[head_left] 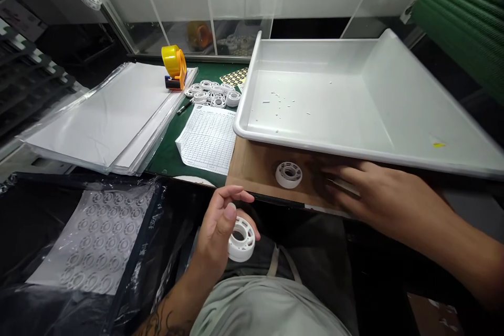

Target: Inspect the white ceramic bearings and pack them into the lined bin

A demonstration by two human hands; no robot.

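Observation:
A white plastic ring shaped like a bearing cage, with slots round its face, rests in my left hand in front of my lap. The fingers of that hand curl round the ring's far side, and the thumb is raised above it. My right hand is over the cardboard at the table's front edge, its fingers bent and blurred. A thin pale object shows between those fingers; its kind cannot be made out. To the left of my right hand, a second white ring lies on the cardboard.
A large white tray holding small white scraps stands behind the cardboard. To its left are a pile of white rings, a gridded sheet, a pen and a tape dispenser. A plastic-lined box holds rows of rings at lower left.

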